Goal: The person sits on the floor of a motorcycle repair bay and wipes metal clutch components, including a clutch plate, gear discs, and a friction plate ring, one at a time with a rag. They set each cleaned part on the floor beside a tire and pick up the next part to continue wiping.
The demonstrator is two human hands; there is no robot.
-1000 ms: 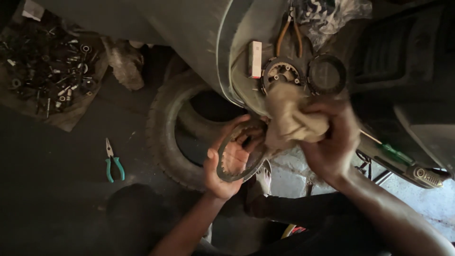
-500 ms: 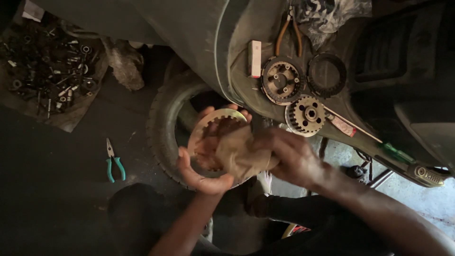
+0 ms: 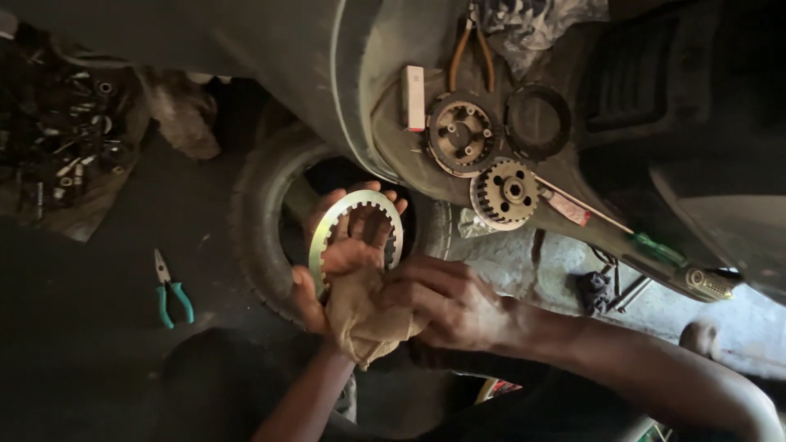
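Hands meet low in the middle of the view, over a dark floor (image 3: 98, 360). The left hand (image 3: 344, 254) lies palm up with its fingers spread behind a thin metal ring (image 3: 327, 233) with teeth along its inner edge; the ring rests on the palm, cradled rather than clenched, tilted a little toward the camera. The right hand (image 3: 446, 303) comes in from the right and is closed on a tan cloth (image 3: 364, 315), pressing it against the lower edge of the ring and the heel of the left hand, so the bottom of the ring is hidden under the cloth. Right behind the ring stands a black tyre (image 3: 258, 221), whose dark opening frames the left fingers. Above it runs a curved grey body panel (image 3: 360, 90) that serves as a shelf: on it lie a small white and red box (image 3: 414, 98), a round hub with pegs (image 3: 460, 133), a toothed gear (image 3: 504, 193) just below the hub and close beside it, a dark friction ring (image 3: 538, 121) to the right, and orange-handled pliers (image 3: 471, 45) above the hub. A green-handled screwdriver (image 3: 655, 245) lies along the panel's lower right edge. Well apart on the left, teal-handled pliers (image 3: 168, 290) lie alone on the floor, and farther up a heap of bolts and small metal parts (image 3: 61, 123) sits on a rag. A crumpled grey rag (image 3: 180, 110) lies near the tyre's top.
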